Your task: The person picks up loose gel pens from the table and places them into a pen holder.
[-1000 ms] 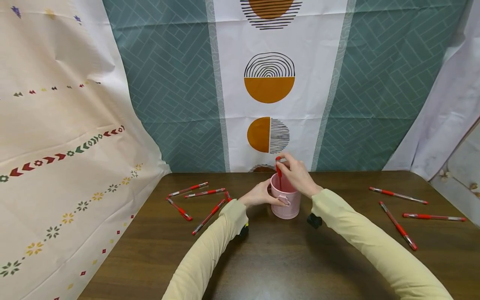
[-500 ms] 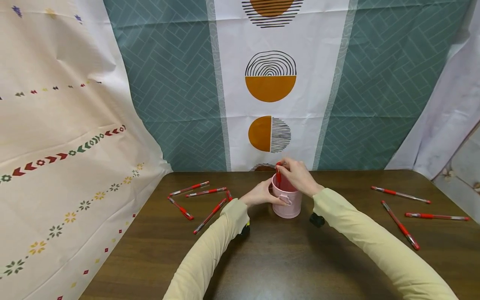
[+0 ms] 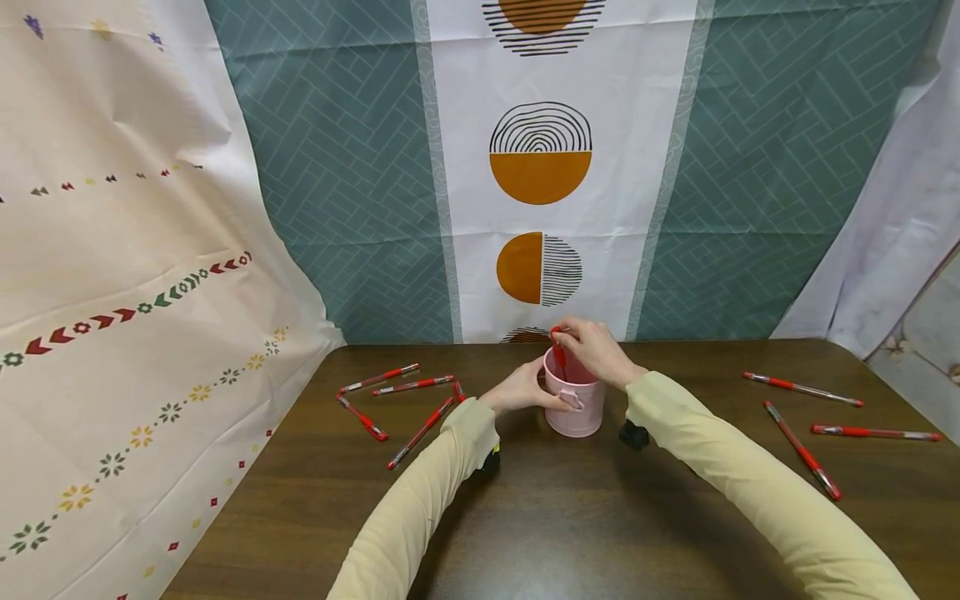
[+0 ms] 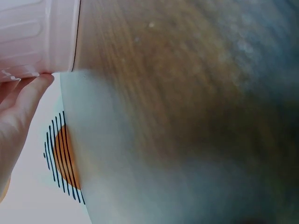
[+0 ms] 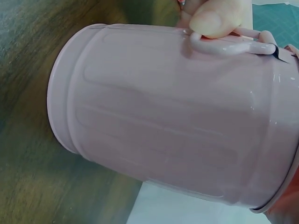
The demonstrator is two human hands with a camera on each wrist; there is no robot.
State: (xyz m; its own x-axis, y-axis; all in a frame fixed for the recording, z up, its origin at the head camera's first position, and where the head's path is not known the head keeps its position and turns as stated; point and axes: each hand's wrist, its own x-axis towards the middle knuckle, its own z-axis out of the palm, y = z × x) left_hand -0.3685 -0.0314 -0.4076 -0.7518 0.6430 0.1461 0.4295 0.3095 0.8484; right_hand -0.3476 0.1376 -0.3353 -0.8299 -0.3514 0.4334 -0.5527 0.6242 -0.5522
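A pink metal bucket stands upright on the table near its back edge. My left hand grips it from the left side, the thumb at the small side handle, which shows up close in the right wrist view. Over the open rim, my right hand pinches a red pen by its upper end. The pen points down, its lower part inside the bucket and hidden by the wall. In the left wrist view, the fingers of the left hand lie against the bucket wall.
Several red pens lie scattered at the left, one close to the left sleeve and another partly behind it. At the right lie three more, including a slanting pen. Patterned cloth hangs right behind the table.
My right hand has come down slightly, lowering the pen deeper into the bucket, and the pen's slant has shifted a little. The left hand keeps its hold on the bucket.
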